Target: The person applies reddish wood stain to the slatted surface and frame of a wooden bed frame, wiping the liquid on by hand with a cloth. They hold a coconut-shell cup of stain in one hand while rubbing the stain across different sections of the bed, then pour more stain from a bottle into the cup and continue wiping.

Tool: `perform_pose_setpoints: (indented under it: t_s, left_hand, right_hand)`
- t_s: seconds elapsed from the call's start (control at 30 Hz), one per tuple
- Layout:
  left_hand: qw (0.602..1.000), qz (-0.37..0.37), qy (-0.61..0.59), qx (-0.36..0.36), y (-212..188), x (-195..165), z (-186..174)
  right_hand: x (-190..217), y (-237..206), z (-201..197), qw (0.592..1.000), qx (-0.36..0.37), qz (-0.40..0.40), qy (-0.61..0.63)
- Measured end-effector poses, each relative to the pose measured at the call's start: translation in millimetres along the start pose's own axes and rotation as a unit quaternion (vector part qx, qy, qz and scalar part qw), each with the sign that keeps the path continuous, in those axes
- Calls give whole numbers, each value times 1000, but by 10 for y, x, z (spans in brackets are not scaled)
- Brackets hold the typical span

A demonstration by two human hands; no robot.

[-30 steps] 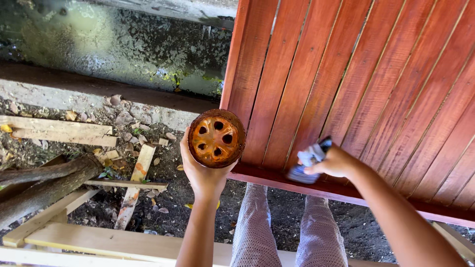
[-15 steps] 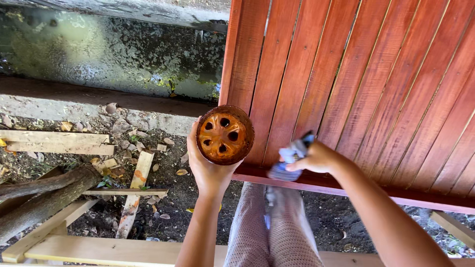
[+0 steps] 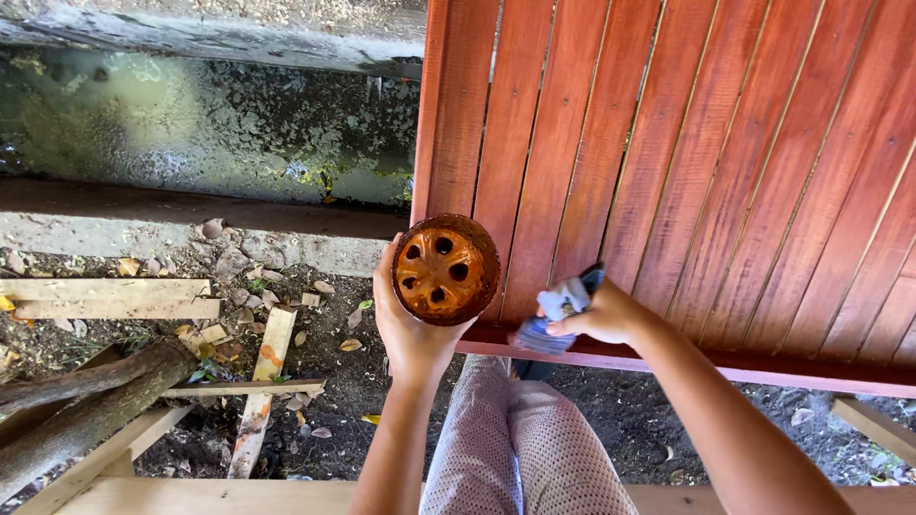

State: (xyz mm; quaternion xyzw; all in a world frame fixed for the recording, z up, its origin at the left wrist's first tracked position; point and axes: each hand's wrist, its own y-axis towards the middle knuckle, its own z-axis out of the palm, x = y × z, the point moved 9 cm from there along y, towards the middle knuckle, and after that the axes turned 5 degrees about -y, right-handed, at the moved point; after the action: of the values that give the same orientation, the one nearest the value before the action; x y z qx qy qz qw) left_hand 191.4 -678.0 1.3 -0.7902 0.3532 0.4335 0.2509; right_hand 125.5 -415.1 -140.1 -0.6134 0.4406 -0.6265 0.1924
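My left hand (image 3: 408, 324) holds a round container (image 3: 446, 269) from below; its orange-stained top has several round holes. My right hand (image 3: 599, 313) grips a folded grey-blue cloth (image 3: 551, 317) and presses it on the lower edge of a reddish slatted wooden panel (image 3: 706, 162). The container sits just left of the panel's lower left corner, close to the cloth. My knees in light dotted trousers (image 3: 520, 439) show beneath both hands.
Bare dirt ground with dry leaves lies below. Loose wooden planks (image 3: 110, 298), a narrow stained board (image 3: 258, 391) and a log (image 3: 86, 410) lie at the left. A pale plank (image 3: 239, 496) runs along the bottom edge. A mossy concrete wall (image 3: 191, 124) stands behind.
My right hand with the cloth has slid left along the panel's lower edge, toward the container. My left hand has kept the container in about the same place.
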Motion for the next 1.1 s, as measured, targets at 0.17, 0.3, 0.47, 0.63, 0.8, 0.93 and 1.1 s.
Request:
perform_pose_setpoints:
  t_s: [0.17, 0.3, 0.47, 0.63, 0.8, 0.93, 1.1]
  left_hand:
    - [1000, 13, -4, -4, 26, -44, -20]
    - [1000, -4, 0, 10, 40, -24, 11]
    - [1000, 7, -18, 18, 47, -57, 72]
    - [1000, 23, -9, 15, 45, -110, 150]
    - [999, 7, -29, 22, 10, -73, 217]
    - [999, 24, -26, 18, 9, -59, 208]
    - [999, 38, -16, -3, 39, -34, 156]
  right_hand:
    - [-63, -211, -282, 999, -20, 8, -48]
    - [186, 23, 18, 997, 0, -23, -76]
    - [324, 98, 75, 993, 10, -9, -118]
    - [241, -117, -161, 992, -15, -3, -125]
    - [193, -27, 205, 997, -5, -23, -70]
    - [-196, -223, 31, 1000, -18, 13, -12]
    - [-809, -717, -662, 980, -15, 156, -120]
